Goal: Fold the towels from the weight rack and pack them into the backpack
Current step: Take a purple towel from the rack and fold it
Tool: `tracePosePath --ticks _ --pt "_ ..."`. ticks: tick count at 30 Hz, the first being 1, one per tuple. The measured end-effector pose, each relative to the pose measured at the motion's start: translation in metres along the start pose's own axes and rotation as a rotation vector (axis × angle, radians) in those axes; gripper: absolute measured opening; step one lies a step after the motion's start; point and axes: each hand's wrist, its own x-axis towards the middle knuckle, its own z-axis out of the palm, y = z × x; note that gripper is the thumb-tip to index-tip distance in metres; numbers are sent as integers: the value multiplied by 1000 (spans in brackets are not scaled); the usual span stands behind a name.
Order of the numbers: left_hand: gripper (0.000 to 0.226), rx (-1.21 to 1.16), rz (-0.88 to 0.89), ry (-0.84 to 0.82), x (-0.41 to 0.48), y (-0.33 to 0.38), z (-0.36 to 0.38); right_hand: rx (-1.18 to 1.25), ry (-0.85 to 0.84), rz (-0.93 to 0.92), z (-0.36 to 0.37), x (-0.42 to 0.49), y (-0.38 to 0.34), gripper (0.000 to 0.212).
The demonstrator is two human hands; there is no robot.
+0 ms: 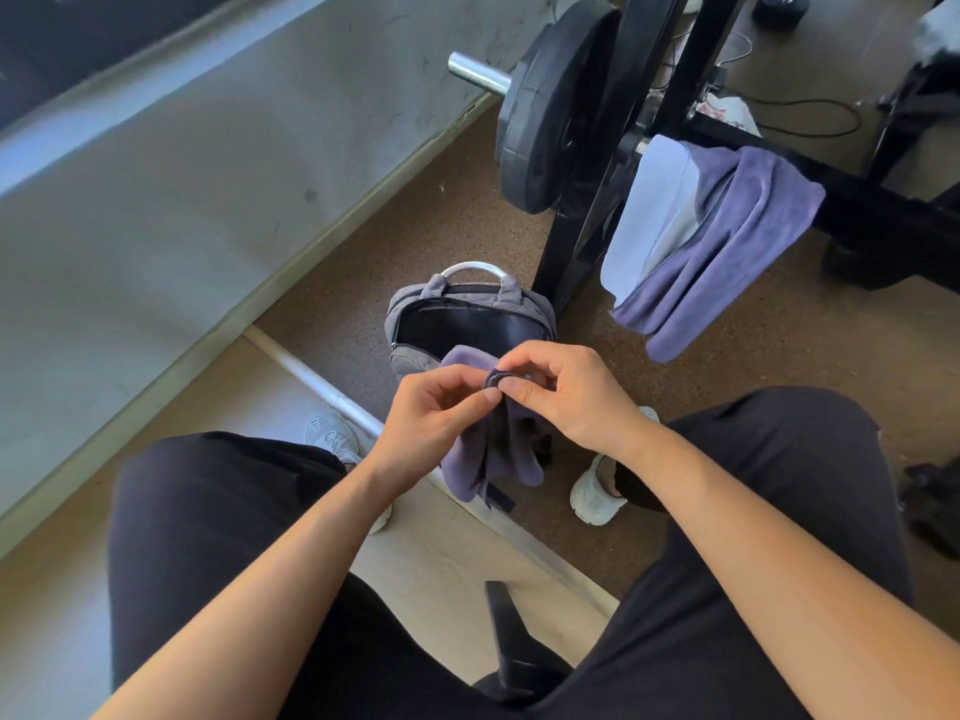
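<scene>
A purple towel (485,457) hangs in front of me between my knees. My left hand (439,413) and my right hand (563,394) both pinch its top edge close together. Just behind it an open grey backpack (415,309) stands on the floor, its dark inside showing. On the black weight rack (576,220) to the right hang another purple towel (727,236) and a pale blue towel (649,210), partly overlapping.
A black weight plate (545,111) sits on a chrome bar beside the rack. A white pole (311,374) lies on the floor at the left. My legs in dark trousers and white shoes frame the towel. A grey wall runs along the left.
</scene>
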Motion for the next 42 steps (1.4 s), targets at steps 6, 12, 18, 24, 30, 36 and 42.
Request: tracePosePath --ticks 6,12,18,24,30,36,42 --pt "20 286 102 -45 4 -9 -7 65 100 24 -12 -2 0 2" --pt "26 478 168 -42 2 -14 -1 148 202 -10 -19 -5 -7 4" --pt "25 251 171 -80 0 -5 20 111 156 -31 -21 -8 -10 5" --pt "25 405 170 -180 9 -22 18 144 132 -67 -25 -9 -10 4" --pt "42 708 122 -320 16 -52 13 149 347 -57 -36 -6 -6 5" --pt "46 950 -99 -411 11 -73 0 137 635 70 -45 3 18 4" --pt "58 974 -80 -292 6 -78 -8 -24 750 234 -56 9 53 11"
